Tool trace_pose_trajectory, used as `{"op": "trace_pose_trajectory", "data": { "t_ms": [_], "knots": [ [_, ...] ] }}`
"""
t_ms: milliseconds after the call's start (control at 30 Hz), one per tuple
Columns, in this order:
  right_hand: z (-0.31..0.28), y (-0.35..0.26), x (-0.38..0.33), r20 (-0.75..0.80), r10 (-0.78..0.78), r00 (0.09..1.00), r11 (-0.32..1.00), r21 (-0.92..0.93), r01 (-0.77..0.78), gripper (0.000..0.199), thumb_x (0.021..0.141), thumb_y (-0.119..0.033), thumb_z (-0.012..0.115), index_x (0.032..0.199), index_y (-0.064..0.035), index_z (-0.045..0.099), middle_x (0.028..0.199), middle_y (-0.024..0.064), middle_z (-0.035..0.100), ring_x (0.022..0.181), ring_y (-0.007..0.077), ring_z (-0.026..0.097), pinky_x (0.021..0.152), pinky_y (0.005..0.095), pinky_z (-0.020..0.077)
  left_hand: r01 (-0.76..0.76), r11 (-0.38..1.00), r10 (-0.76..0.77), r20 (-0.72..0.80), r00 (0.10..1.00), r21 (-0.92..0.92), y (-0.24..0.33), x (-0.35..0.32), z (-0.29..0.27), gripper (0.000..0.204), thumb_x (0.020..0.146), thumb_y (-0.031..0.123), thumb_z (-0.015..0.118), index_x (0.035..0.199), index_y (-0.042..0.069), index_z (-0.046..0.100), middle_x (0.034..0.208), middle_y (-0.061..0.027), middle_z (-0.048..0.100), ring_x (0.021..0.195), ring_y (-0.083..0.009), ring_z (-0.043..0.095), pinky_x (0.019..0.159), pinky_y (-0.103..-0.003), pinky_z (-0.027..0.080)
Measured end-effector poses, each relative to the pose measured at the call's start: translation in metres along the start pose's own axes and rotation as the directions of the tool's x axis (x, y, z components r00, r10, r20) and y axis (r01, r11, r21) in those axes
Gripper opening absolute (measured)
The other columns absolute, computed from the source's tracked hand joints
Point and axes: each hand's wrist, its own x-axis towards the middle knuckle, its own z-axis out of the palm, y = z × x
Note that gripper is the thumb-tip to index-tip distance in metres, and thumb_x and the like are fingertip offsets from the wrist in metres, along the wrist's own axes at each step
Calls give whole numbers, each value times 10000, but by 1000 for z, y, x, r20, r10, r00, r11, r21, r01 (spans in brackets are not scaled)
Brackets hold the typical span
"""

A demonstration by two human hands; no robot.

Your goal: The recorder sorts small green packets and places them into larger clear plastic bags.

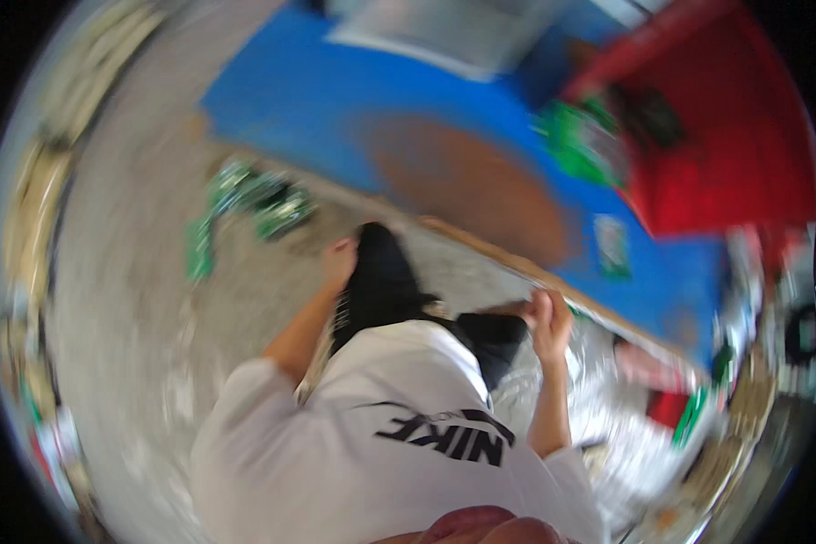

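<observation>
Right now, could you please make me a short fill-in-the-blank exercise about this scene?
1. The right hand touches the edge of the ___ table.
2. The left hand rests on the person's ___ trousers.
3. The ___ container is at the table's right end.
Missing words: blue; black; red.

Two hands, one blue table, one red crate (blurred), several green packets

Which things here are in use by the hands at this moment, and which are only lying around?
In hand:
- left hand, on the knee of the black trousers
- right hand, at the wooden edge of the blue table

Lying about:
- green boards on the floor, blurred
- red box on the table
- green card on the table
</observation>
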Motion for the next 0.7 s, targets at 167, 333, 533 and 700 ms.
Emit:
{"op": "trace_pose_trajectory", "data": {
  "t_ms": [167, 333, 533, 700],
  "knots": [
    [-33, 16, 70, -407, -150, 901, 982, -170, 86, 225, 978, -200, 585, 1034, 13, 631, 940, 162, 670, 852, 255, 649, 775, 371, 502, -141, 979, 144, 11, 989, -145, 58, -49, -55, 240, 967, 183, 634, 1030, -48, 636, 937, -90, 690, 882, -147, 633, 817, -275, 494],
    [-72, 63, 105, -401, -497, 770, 662, -749, 37, 354, 936, -338, 635, 1133, -44, 641, 1201, 165, 626, 1136, 358, 579, 974, 431, 460, -37, 986, 102, 415, 904, -161, 147, -97, 7, 166, 970, 167, 631, 1045, 22, 663, 977, -71, 700, 933, -144, 642, 854, -269, 500],
    [7, 18, 76, 281, -605, 745, 689, -282, 667, 293, 821, -113, 669, 1104, -54, 627, 1258, 137, 612, 1209, 334, 558, 1035, 454, 439, 460, 836, -36, 807, 589, -298, 219, -130, 25, 393, 1017, 320, 532, 1208, -21, 579, 1120, -152, 676, 1028, -242, 666, 905, -364, 536],
    [47, -14, 89, 403, -661, 633, 706, 47, 707, 217, 794, 17, 607, 1001, -35, 643, 1154, 116, 662, 1122, 316, 613, 975, 426, 489, 446, 808, -60, 699, 713, -386, 228, -119, 28, 335, 1000, 251, 576, 1205, -14, 591, 1073, -130, 685, 943, -232, 701, 796, -324, 582]
  ]
}}
